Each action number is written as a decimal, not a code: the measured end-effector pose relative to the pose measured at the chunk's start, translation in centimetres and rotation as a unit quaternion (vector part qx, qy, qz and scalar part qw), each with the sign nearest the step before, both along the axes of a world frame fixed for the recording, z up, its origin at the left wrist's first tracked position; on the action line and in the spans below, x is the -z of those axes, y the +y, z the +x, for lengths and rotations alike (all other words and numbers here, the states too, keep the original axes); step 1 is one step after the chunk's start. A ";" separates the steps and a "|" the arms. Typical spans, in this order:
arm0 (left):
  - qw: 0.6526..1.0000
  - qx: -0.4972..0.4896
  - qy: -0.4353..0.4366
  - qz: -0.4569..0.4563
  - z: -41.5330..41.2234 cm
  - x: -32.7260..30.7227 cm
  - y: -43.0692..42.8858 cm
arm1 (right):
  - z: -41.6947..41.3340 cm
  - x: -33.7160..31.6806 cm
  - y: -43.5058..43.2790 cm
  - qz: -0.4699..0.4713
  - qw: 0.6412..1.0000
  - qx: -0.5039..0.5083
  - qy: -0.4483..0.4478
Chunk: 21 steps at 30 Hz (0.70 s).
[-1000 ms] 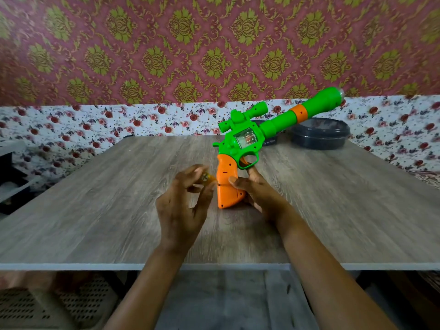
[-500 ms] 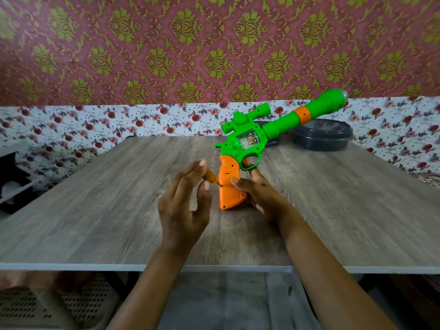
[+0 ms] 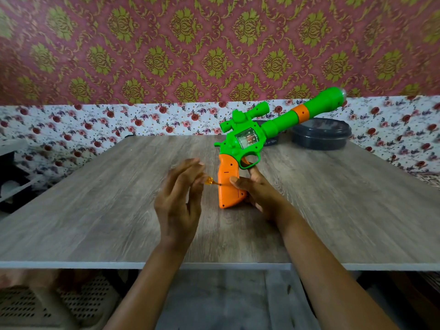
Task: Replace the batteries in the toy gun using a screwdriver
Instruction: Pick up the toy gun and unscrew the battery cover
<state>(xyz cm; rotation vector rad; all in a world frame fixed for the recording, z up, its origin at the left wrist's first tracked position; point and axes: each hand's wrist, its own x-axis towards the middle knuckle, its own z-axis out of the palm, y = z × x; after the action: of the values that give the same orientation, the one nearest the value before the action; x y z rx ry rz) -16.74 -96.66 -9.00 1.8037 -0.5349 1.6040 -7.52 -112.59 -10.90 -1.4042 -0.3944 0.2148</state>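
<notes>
A toy gun (image 3: 247, 139) with a green body, scope and long barrel stands on its orange grip (image 3: 227, 189) on the wooden table (image 3: 95, 210), barrel pointing up to the right. My right hand (image 3: 259, 194) holds the grip from the right, thumb on its near face and a finger up at the trigger guard. My left hand (image 3: 178, 201) is just left of the grip with its fingers stretched out and blurred, pinching a small amber-handled screwdriver (image 3: 210, 181). The screwdriver's tip touches the left side of the grip. Most of its handle is hidden behind my fingers.
A dark round lidded container (image 3: 321, 135) sits at the table's back right, and a flat dark object (image 3: 271, 142) lies behind the gun. The table's front edge (image 3: 71, 265) runs across below my wrists. A perforated plastic piece (image 3: 59, 303) lies below at lower left.
My left hand's fingers have uncurled and stretched out, and the screwdriver has moved right until its tip meets the grip. The gun and my right hand have barely moved.
</notes>
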 end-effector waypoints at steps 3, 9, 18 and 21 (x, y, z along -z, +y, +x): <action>1.000 0.001 0.006 0.027 -0.1 -0.1 -0.2 | 0.1 0.1 0.0 -0.004 1.000 0.003 0.005; 0.999 -0.013 0.012 0.041 0.0 0.1 -0.1 | -0.1 -0.1 -0.1 -0.010 1.000 -0.001 0.000; 0.999 0.037 -0.010 -0.029 -0.2 0.2 -0.2 | -0.3 -0.2 0.0 0.005 1.000 -0.004 -0.007; 1.000 -0.005 0.003 -0.012 -0.2 0.2 -0.2 | -0.5 -0.3 0.0 0.005 1.000 0.000 -0.008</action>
<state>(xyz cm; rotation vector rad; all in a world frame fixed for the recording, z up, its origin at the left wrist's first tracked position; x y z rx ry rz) -16.96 -96.83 -9.18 1.7961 -0.5027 1.6037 -8.05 -112.57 -10.56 -1.3962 -0.4086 0.2012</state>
